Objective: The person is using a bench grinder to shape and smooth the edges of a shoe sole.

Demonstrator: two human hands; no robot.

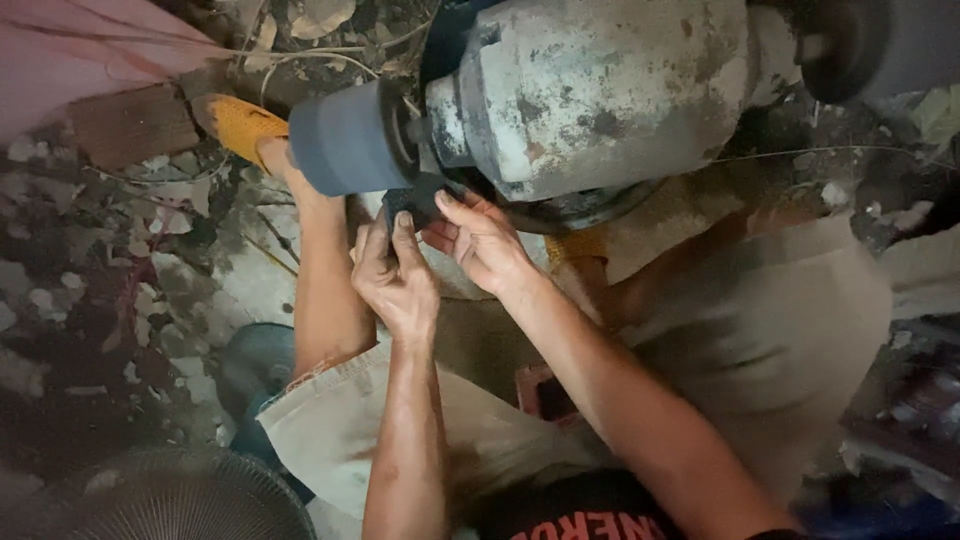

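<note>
Left hand (395, 275) and right hand (480, 240) close together, both pinched on a small dark flat piece (415, 200), held up just under the blue-grey grinding wheel (345, 140). Left thumb and fingers pressed on the lower edge of the piece, right fingertips on its right side, probably so that the piece stays steady and does not turn against the wheel. Whether the piece really touches the wheel, hard to tell; upper edge lost in shadow between the wheel and the motor. Wheel fixed on the left end of a worn, paint-chipped grey motor housing (590, 90), with the shaft just visible between them. On the far right, a second dark wheel (850, 40), cut off by the frame edge. Forearms coming up from the lower edge of the picture, elbows resting over bent knees in beige shorts (330, 420), a crouched seat near the ground, likely for keeping the arms firm. One foot in an orange sandal (240, 125) stretched out beside the wheel. Ground (120, 250) covered with dry leaves and pale scraps, too dim for details. At lower left, a round wire fan guard (160, 500), only partly in view. At upper left, a pink cloth (80, 50), unclear what kind.
</note>
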